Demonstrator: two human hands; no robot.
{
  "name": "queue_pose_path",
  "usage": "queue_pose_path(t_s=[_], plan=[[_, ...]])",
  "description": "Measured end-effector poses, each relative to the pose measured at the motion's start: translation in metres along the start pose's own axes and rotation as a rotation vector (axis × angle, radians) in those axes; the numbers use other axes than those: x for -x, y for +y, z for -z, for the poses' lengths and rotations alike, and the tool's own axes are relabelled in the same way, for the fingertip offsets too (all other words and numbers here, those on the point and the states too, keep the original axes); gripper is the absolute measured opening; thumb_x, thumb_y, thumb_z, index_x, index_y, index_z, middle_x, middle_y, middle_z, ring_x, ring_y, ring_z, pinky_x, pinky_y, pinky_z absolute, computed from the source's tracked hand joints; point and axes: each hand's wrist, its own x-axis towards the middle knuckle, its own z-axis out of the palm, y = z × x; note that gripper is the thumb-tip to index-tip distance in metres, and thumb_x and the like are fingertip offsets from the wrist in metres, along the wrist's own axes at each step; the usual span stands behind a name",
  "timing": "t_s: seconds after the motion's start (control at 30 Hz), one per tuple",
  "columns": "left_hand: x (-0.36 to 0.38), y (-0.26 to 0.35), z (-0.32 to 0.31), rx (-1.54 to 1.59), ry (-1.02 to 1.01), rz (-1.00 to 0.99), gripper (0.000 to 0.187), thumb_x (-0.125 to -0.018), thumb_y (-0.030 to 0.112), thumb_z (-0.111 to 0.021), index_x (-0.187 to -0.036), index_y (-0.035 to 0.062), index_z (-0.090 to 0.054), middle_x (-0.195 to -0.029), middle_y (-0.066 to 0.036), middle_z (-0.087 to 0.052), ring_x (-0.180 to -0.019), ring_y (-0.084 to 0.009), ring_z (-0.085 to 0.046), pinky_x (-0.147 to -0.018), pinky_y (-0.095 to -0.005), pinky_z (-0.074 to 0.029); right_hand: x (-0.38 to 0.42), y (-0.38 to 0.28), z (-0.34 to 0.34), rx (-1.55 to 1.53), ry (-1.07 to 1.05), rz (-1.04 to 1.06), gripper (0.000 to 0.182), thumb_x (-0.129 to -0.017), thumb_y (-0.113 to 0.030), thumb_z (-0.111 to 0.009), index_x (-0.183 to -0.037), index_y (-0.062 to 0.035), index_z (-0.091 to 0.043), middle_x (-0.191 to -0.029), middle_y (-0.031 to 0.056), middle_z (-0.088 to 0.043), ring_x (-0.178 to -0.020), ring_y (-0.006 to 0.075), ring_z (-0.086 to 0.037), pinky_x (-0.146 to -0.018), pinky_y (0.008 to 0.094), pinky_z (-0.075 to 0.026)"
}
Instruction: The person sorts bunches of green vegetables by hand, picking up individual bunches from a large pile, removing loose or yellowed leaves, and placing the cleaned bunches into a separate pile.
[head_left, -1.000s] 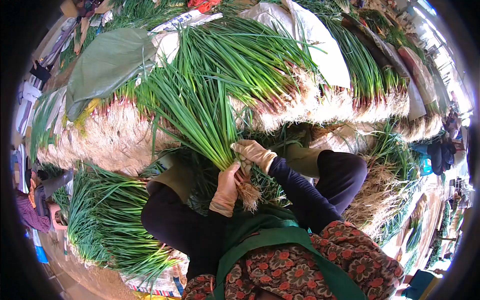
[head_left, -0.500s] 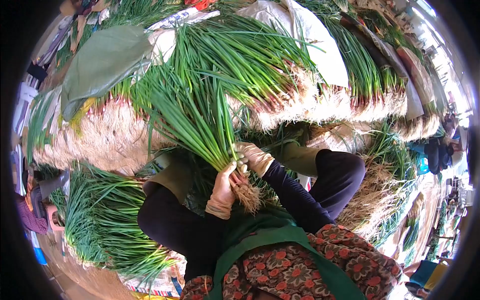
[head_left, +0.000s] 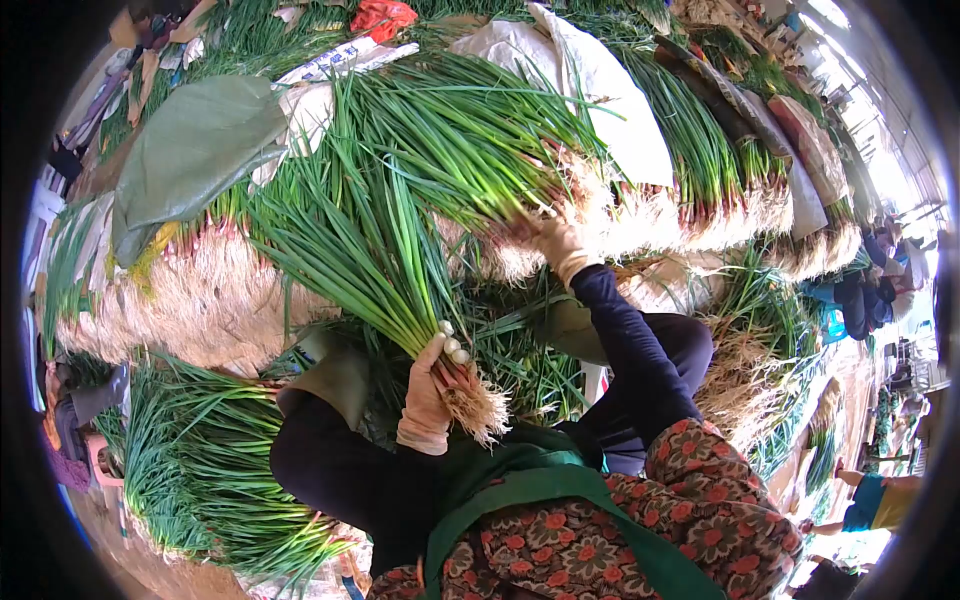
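Note:
My left hand (head_left: 427,398), in a pale glove, is closed around a bunch of green onions (head_left: 380,280) above my lap. Their leaves fan toward the upper left, and the shaggy roots hang below my fingers. White fingertips of the glove show across the stems. My right hand (head_left: 562,243), also gloved, reaches to the root end of the large heap of green onions (head_left: 450,130) in front of me. Its fingers touch the reddish stems there, but blur hides whether they grip any.
More green onions (head_left: 230,450) lie at my left, and a rooty pile (head_left: 750,390) is at my right. White sheeting (head_left: 620,100) and a grey-green sheet (head_left: 195,150) cover parts of the heap. Another person (head_left: 865,290) is at the far right.
My right hand has left the bunch and moved forward and right to the heap. My left hand keeps hold of the bunch, slightly lower and further left.

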Motion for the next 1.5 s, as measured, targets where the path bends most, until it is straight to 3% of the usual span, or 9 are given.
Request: queue_pose_path(t_s=[0.17, 0.27, 0.4, 0.57, 0.7, 0.9, 1.03, 1.17, 1.5], plan=[[-0.003, -0.003, -0.012, -0.256, 0.057, -0.032, 0.025, -0.093, 0.021, -0.050, -0.110, 0.0035, -0.057, -0.084, -0.006, -0.062, -0.077, -0.0193, -0.061, -0.069, -0.0341, -0.053, 0.097, -0.096, 0.021, 0.748, 0.404, 0.503, 0.031, -0.081, -0.018, -0.054, -0.109, -0.0047, -0.054, -0.052, 0.0038, -0.050, -0.039, 0.0218, -0.051, -0.034, 0.0360, -0.039], [-0.004, -0.007, -0.016, -0.213, 0.176, -0.048, 0.034, -0.092, 0.023, -0.050, -0.118, 0.0007, -0.053, -0.077, -0.010, -0.062, -0.074, -0.0211, -0.061, -0.076, -0.0341, -0.052, 0.138, -0.116, 0.023, -0.171, -0.458, 0.424, 0.035, -0.082, -0.020, -0.053, -0.115, -0.0097, -0.055, -0.088, 0.0140, -0.062, -0.065, 0.0280, -0.063, -0.055, 0.0401, -0.050], [0.002, -0.006, -0.021, -0.109, 0.158, -0.073, 0.034, -0.092, 0.022, -0.052, -0.117, -0.0005, -0.052, -0.086, -0.012, -0.063, -0.072, -0.0198, -0.060, -0.074, -0.0357, -0.053, 0.099, -0.061, -0.001, -0.776, -0.373, 0.334, 0.033, -0.090, -0.037, -0.051, -0.107, -0.0111, -0.063, -0.107, 0.0107, -0.063, -0.086, 0.0305, -0.064, -0.076, 0.0386, -0.052], [-0.001, 0.007, 0.009, -0.157, 0.020, -0.001, 0.030, -0.092, 0.022, -0.052, -0.115, 0.0028, -0.055, -0.073, -0.001, -0.059, -0.064, -0.0141, -0.057, -0.068, -0.0354, -0.054, 0.025, -0.079, 0.017, -0.129, -0.266, -0.154, 0.042, -0.088, -0.047, -0.051, -0.096, -0.0082, -0.065, -0.086, 0.0149, -0.067, -0.077, 0.0291, -0.066, -0.069, 0.0378, -0.052], [0.012, 0.004, -0.016, -0.045, 0.098, -0.061, 0.033, -0.092, 0.025, -0.053, -0.119, 0.0054, -0.054, -0.073, 0.000, -0.057, -0.064, -0.0128, -0.057, -0.073, -0.0394, -0.055, 0.038, -0.083, -0.021, 0.273, 0.239, 0.382, 0.039, -0.084, -0.044, -0.053, -0.100, -0.0104, -0.064, -0.078, 0.0126, -0.065, -0.070, 0.0290, -0.064, -0.058, 0.0393, -0.051], [-0.001, -0.005, -0.018, -0.344, 0.054, -0.095, 0.035, -0.093, 0.024, -0.046, -0.117, -0.0015, -0.053, -0.092, -0.010, -0.058, -0.086, -0.0173, -0.057, -0.088, -0.0338, -0.048, 0.137, -0.127, 0.014, 0.124, -0.210, 0.418, 0.009, -0.077, -0.019, -0.053, -0.080, -0.0130, -0.060, -0.059, 0.0034, -0.058, -0.046, 0.0210, -0.057, -0.039, 0.0379, -0.045], [-0.003, -0.011, -0.011, -0.219, 0.147, -0.076, 0.028, -0.091, 0.022, -0.051, -0.112, 0.0034, -0.054, -0.109, -0.009, -0.061, -0.095, -0.0179, -0.058, -0.086, -0.0328, -0.048, 0.122, -0.078, -0.015, -0.634, -0.267, 0.676, 0.024, -0.085, -0.020, -0.055, -0.103, -0.0062, -0.061, -0.088, 0.0138, -0.062, -0.074, 0.0249, -0.063, -0.070, 0.0353, -0.051], [-0.001, -0.014, -0.010, -0.211, 0.095, 0.018, 0.023, -0.091, 0.023, -0.052, -0.107, 0.0072, -0.056, -0.090, -0.003, -0.060, -0.080, -0.0158, -0.058, -0.075, -0.0321, -0.051, 0.079, -0.108, -0.008, -1.682, -0.818, -0.517, 0.051, -0.086, -0.047, -0.059, -0.117, -0.0069, -0.058, -0.098, 0.0071, -0.063, -0.066, 0.0155, -0.056, -0.057, 0.0280, -0.045], [-0.003, -0.022, -0.015, -0.099, 0.243, -0.077, 0.028, -0.088, 0.023, -0.057, -0.106, 0.0018, -0.057, -0.092, -0.006, -0.060, -0.079, -0.0174, -0.060, -0.071, -0.0330, -0.053, 0.098, -0.141, -0.021, -2.309, -0.367, -0.976, 0.022, -0.097, -0.027, -0.040, -0.092, -0.0101, -0.053, -0.066, -0.0038, -0.043, -0.059, 0.0116, -0.042, -0.056, 0.0274, -0.041]])
